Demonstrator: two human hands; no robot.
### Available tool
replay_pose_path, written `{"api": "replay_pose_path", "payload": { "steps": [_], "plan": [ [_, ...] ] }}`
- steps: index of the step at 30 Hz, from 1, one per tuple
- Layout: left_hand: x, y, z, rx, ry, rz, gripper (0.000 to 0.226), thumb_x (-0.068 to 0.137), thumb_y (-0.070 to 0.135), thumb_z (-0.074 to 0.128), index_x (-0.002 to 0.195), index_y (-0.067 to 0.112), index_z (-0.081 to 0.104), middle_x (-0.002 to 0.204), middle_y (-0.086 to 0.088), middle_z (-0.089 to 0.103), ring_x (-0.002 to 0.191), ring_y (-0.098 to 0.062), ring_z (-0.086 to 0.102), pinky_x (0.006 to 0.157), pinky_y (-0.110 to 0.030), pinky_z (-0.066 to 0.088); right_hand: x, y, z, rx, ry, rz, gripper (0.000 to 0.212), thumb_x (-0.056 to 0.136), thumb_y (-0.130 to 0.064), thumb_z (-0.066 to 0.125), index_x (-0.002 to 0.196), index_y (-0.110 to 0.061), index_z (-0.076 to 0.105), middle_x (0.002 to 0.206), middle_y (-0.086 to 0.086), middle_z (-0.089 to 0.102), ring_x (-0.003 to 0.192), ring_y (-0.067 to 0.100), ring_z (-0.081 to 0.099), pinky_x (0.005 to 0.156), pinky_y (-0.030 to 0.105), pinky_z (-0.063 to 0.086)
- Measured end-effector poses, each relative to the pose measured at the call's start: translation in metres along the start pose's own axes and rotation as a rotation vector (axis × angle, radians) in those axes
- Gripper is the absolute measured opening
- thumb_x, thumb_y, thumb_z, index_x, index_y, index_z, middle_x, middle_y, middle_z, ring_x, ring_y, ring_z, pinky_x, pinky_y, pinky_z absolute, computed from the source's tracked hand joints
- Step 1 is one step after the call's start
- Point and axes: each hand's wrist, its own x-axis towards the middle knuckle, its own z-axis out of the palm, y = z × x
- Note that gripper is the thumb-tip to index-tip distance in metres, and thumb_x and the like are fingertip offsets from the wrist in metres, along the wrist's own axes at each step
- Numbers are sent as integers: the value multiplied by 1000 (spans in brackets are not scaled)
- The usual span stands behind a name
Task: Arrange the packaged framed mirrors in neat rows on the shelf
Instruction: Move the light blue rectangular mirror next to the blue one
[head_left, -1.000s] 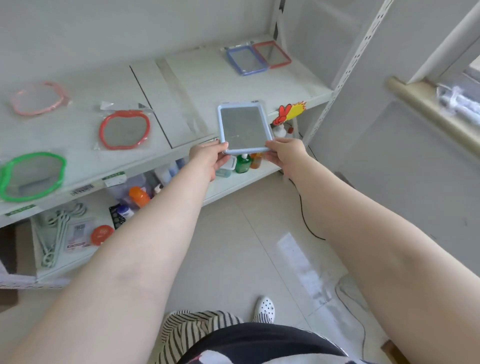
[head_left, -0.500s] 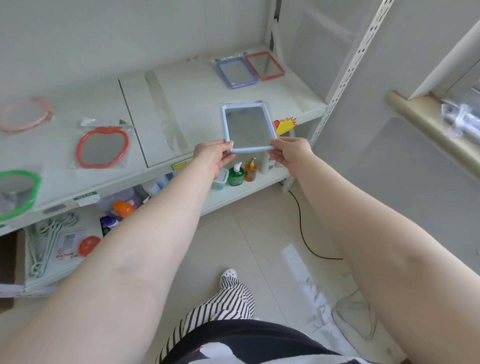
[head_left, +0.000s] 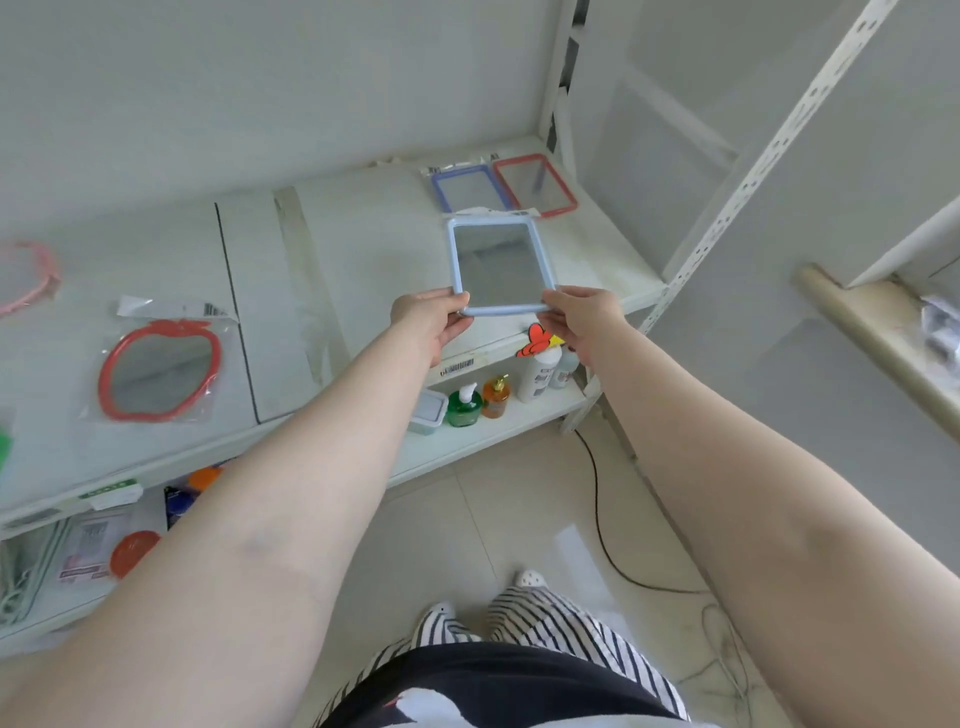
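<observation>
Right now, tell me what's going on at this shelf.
A person is arranging packaged mirrors. Both hands hold a light blue rectangular mirror by its near edge, left hand at one corner, right hand at the other, over the right end of the white shelf. Just behind it lie a dark blue rectangular mirror and a red rectangular mirror side by side. A red apple-shaped mirror lies further left.

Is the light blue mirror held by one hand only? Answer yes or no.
No: the left hand and the right hand each grip a near corner of the light blue mirror.
</observation>
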Motion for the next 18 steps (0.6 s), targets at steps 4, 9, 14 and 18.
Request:
{"api": "replay_pose_path", "payload": {
  "steps": [4,9,14,18],
  "plan": [
    [27,15,10,-42,75,24,35,83,-6,67,117,-7,60,80,-9,62,70,-16,61,83,-28,54,46,-20,17,-25,-81,-5,28,86,-3,66,111,9,64,73,10,60,62,19,60,84,33,58],
    [56,34,20,-103,228,92,33,82,-5,68,114,-5,63,78,-8,62,68,-15,61,83,-27,54,94,-48,46,-45,-231,-23,6,87,-2,64,92,-2,65,69,9,59,50,12,60,76,25,56],
    [77,40,11,-166,407,153,31,83,-4,67,114,-4,64,89,-11,65,65,-14,61,84,-25,56,124,-54,81,-109,-363,-18,9,86,0,64,79,-4,63,67,7,54,40,6,57,65,19,56],
    [92,45,-1,-184,413,161,32,86,-5,62,119,-6,60,97,-14,63,72,-15,62,88,-25,51,140,-56,106,-89,-418,8,27,87,-1,65,112,6,61,72,8,56,57,15,56,52,14,56]
  ]
}}
